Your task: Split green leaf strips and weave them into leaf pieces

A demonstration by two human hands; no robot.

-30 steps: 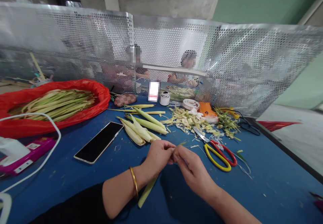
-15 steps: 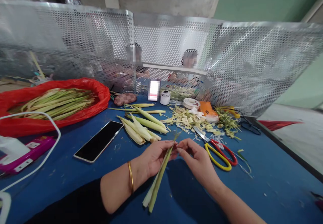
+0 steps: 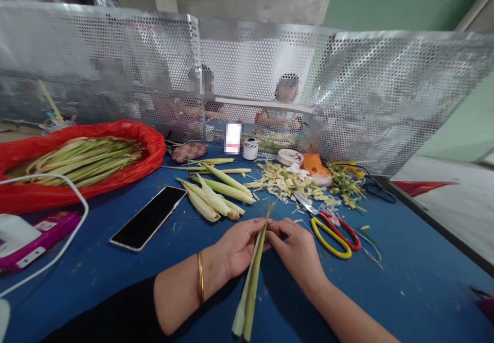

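Note:
Long pale-green husk leaves hang from my hands toward me, their narrow tips pointing away over the table. My left hand, with a gold bangle at the wrist, is closed on them near the tip end. At the same spot my right hand pinches from the other side, its thumb and fingers meeting at the leaves. Whether a thread lies between the fingertips I cannot make out. Scissors with yellow and red handles lie just right of my right hand. Beyond my hands rest several corn husks.
A red plastic bag full of long leaves stands at left. Nearer are a phone and a purple power strip with a white cable. Leaf scraps, tape and an orange packet lie before a perforated metal screen; people sit behind it.
The leaves' lower ends have swung right and slightly nearer to me. My right hand has drawn closer to the left at the tip end. The view has shifted slightly.

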